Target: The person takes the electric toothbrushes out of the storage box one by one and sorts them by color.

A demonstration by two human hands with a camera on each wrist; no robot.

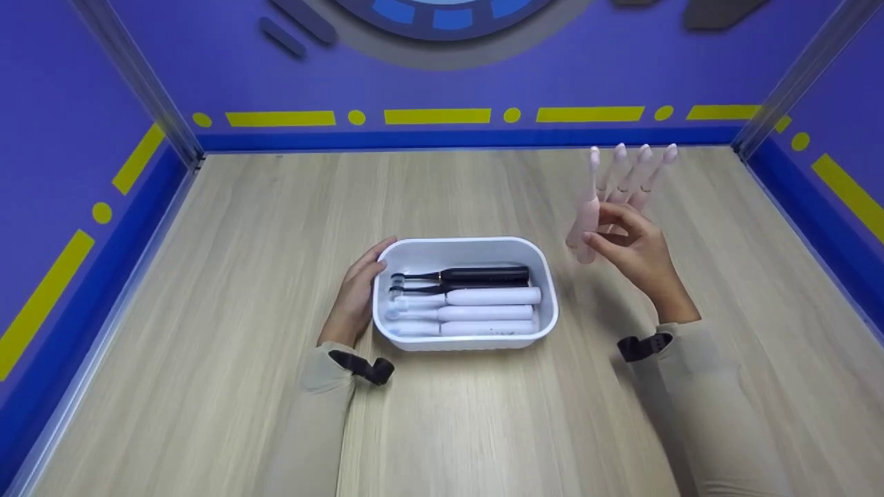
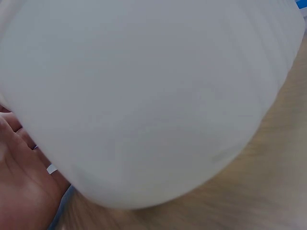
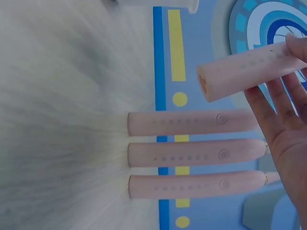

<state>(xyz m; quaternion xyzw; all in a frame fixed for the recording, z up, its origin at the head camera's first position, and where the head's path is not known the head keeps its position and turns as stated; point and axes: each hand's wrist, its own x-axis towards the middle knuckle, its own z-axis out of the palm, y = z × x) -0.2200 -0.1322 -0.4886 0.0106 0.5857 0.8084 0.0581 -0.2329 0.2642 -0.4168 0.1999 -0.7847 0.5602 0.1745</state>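
My right hand (image 1: 639, 252) pinches a pink electric toothbrush (image 1: 588, 221) by its handle, brush head up. In the right wrist view this toothbrush (image 3: 240, 67) is tilted, its base raised off the table. Three more pink electric toothbrushes (image 3: 189, 153) stand upright beyond that hand, their handles showing a button and a row of marks. My left hand (image 1: 353, 297) rests against the left end of a white bin (image 1: 466, 343), thumb at the rim and fingers along the outside. Inside lie two black electric toothbrushes (image 1: 483, 274) and three white ones (image 1: 487, 313), heads to the left.
The wood-grain table (image 1: 276, 207) is bordered by blue walls (image 1: 442, 86) at the back and both sides, with yellow dashes and dots. The standing toothbrushes are near the back right of the table. A black band (image 1: 644, 346) circles each wrist.
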